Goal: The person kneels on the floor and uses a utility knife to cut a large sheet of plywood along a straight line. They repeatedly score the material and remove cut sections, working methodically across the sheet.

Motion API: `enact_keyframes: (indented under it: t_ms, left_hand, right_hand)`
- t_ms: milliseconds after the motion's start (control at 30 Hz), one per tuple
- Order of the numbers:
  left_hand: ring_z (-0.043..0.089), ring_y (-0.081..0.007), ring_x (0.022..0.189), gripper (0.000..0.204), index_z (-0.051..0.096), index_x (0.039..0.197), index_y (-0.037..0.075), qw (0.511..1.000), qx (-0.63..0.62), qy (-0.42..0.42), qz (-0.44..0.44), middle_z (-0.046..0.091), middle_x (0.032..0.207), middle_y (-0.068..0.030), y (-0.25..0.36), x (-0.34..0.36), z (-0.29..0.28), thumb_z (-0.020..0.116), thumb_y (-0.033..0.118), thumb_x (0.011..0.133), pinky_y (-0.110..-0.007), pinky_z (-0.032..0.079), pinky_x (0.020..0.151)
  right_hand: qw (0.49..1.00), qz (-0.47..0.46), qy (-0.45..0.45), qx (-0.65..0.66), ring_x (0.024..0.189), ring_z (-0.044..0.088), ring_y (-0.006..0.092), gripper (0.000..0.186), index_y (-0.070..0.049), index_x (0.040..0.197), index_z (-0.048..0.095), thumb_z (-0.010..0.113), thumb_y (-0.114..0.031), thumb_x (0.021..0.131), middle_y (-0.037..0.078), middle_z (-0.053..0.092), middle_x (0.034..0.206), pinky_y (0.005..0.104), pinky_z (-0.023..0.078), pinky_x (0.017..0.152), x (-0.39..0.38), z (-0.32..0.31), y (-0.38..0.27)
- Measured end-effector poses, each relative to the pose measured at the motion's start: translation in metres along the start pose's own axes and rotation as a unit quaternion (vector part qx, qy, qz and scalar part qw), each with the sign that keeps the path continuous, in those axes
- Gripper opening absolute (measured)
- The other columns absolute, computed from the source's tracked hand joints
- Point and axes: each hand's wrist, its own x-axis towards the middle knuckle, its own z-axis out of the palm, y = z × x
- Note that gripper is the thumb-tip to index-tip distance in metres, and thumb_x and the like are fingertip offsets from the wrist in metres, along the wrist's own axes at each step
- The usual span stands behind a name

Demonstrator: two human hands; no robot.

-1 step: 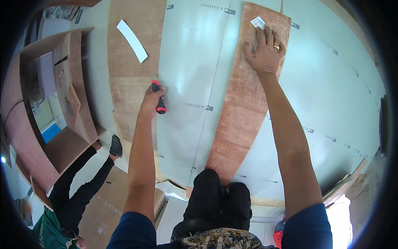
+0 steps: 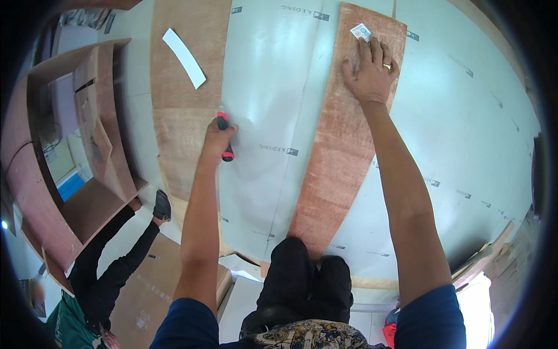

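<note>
My left hand [image 2: 218,139] is closed around a red-and-black handled tool [image 2: 224,121] that looks like a utility knife. It is held over the right edge of a brown wood sheet [image 2: 186,134], beside a pale printed panel [image 2: 261,104]. My right hand [image 2: 372,74] lies spread on a reddish-brown wood strip [image 2: 334,163] that slants from my knees toward the far side. Its fingertips touch the lower edge of a small white printed label [image 2: 360,31] near the strip's far end. A white curved paper strip [image 2: 185,58] lies on the brown sheet.
An open wooden cabinet frame [image 2: 107,116] stands at the left. At lower left another person in dark trousers [image 2: 125,262] is beside a brown cardboard sheet [image 2: 145,296]. My knees [image 2: 290,262] meet the strip's near end. Wood pieces [image 2: 482,256] lie at the right edge.
My left hand and the tool have shifted slightly to the right, and the tool's tilt has changed a little. My right hand stays on the wood strip.
</note>
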Motion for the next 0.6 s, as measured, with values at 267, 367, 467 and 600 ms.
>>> enact_keyframes:
  t_ms: [267,367,467,600]
  left_hand:
    - [0.066,-0.0449,0.109,0.074,0.058,0.123,-0.003,0.94,0.265,0.147,0.16,0.061,0.124,-0.0219,0.019,-0.065,0.159,0.099,0.031,0.072,-0.051,0.056,0.092]
    - [0.066,-0.0444,0.111,0.078,0.059,0.124,-0.001,0.95,0.261,0.128,0.115,0.062,0.123,-0.0208,0.038,-0.045,0.141,0.1,0.034,0.068,-0.053,0.057,0.093]
    - [0.066,-0.0449,0.114,0.083,0.059,0.127,-0.001,0.933,0.297,0.157,0.126,0.063,0.126,-0.0218,0.012,-0.021,0.105,0.1,0.038,0.066,-0.053,0.056,0.094]
    - [0.069,-0.0435,0.105,0.073,0.064,0.117,-0.004,0.948,0.265,0.139,0.11,0.067,0.117,-0.0237,0.013,0.039,0.059,0.099,0.038,0.069,-0.05,0.056,0.09]
  right_hand:
    - [1.0,-0.009,0.016,-0.006,0.15,0.036,0.0294,0.063,-0.015,0.145,0.06,0.063,-0.045,0.09,0.007,0.047,0.158,0.0588,0.025,0.12,-0.001,-0.008,0.008]
    - [1.0,-0.001,0.01,0.006,0.15,0.037,0.0318,0.063,-0.014,0.146,0.06,0.063,-0.045,0.091,0.009,0.047,0.159,0.0589,0.025,0.121,0.003,-0.004,0.01]
    - [1.0,-0.003,-0.005,0.014,0.152,0.035,0.0327,0.064,-0.015,0.147,0.06,0.062,-0.045,0.091,0.01,0.047,0.159,0.0588,0.024,0.122,-0.002,-0.001,-0.003]
    - [1.0,0.022,-0.016,-0.01,0.153,0.033,0.0327,0.065,-0.015,0.148,0.06,0.062,-0.045,0.091,0.009,0.046,0.159,0.0587,0.022,0.123,-0.008,-0.008,0.022]
